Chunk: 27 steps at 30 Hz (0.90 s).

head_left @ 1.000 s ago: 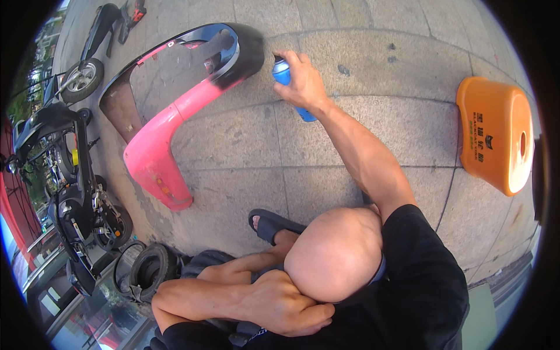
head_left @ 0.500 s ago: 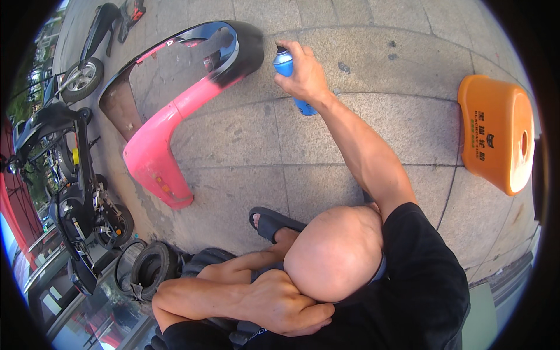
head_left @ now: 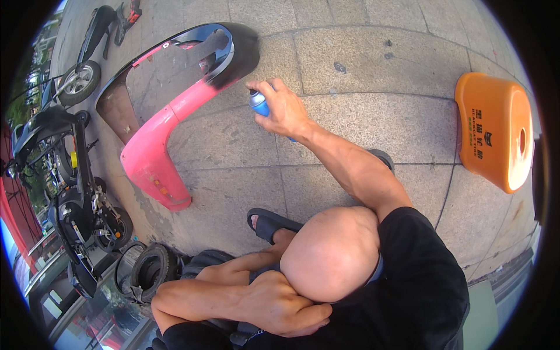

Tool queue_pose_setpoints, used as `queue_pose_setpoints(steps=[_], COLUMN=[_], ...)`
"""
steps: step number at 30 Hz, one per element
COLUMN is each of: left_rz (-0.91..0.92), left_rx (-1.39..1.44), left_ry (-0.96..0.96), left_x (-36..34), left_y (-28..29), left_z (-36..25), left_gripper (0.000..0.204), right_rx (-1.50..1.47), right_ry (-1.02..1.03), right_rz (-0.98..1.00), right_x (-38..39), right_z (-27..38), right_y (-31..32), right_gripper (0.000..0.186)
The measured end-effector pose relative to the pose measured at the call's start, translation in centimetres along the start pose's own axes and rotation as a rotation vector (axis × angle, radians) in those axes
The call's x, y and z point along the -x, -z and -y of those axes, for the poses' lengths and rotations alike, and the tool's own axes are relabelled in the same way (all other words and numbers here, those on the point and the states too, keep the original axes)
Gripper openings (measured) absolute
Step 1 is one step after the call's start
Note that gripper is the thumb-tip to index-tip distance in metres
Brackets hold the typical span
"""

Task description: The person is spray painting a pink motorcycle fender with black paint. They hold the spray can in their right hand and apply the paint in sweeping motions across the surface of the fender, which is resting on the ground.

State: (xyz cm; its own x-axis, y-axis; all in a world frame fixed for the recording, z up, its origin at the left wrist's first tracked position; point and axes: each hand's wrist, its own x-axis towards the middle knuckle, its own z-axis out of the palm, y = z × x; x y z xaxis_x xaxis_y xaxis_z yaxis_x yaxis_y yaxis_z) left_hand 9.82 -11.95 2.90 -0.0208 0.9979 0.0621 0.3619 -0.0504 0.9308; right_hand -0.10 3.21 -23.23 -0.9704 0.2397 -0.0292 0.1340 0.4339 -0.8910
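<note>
My right hand (head_left: 283,108) is wrapped around a blue spray can (head_left: 259,104), with a finger up at its dark nozzle. The can's lower part is mostly hidden behind the hand. Ahead and to the left lies a scooter body panel (head_left: 153,137), pink along its near arm and black over its far curved end (head_left: 244,55). The can is held apart from the panel, just right of where pink meets black. My left hand (head_left: 283,306) rests loosely closed against my bent knee (head_left: 329,254), with nothing visible in it.
An orange plastic stool (head_left: 490,131) stands at the right on the stone paving. Black scooters (head_left: 76,216) and a wheel (head_left: 80,83) line the left side, with loose tires (head_left: 153,268) near me. A red-and-black tool (head_left: 131,14) lies far left. My sandalled foot (head_left: 268,224) is below the panel.
My right hand has brought the spray can nearer to me and a little left, from beside the black end towards the pink arm. My left hand stays on the knee.
</note>
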Motion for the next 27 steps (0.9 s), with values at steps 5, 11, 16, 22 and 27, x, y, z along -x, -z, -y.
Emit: queue_pose_setpoints(steps=[5, 11, 16, 22, 27], left_rz=[0.099, 0.03, 0.012, 0.075, 0.116], left_rx=[0.011, 0.036, 0.001, 0.016, 0.009], left_ry=[0.033, 0.007, 0.003, 0.037, 0.042], left_x=[0.1, -0.1, 0.2, 0.1, -0.1], left_y=[0.8, 0.2, -0.2, 0.4, 1.0], left_z=[-0.4, 0.0, -0.1, -0.4, -0.4], left_gripper=[0.014, 0.019, 0.019, 0.014, 0.012], right_rx=[0.007, 0.026, 0.033, 0.032, 0.03], right_ry=[-0.06, -0.045, -0.044, -0.041, -0.1], right_rz=[-0.085, -0.05, -0.125, -0.123, -0.199], right_x=[-0.2, -0.2, -0.3, -0.3, -1.1], right_z=[-1.5, -1.5, -2.1, -2.9, -3.1], right_y=[0.8, 0.1, 0.2, -0.3, 0.4], right_gripper=[0.07, 0.071, 0.07, 0.07, 0.072])
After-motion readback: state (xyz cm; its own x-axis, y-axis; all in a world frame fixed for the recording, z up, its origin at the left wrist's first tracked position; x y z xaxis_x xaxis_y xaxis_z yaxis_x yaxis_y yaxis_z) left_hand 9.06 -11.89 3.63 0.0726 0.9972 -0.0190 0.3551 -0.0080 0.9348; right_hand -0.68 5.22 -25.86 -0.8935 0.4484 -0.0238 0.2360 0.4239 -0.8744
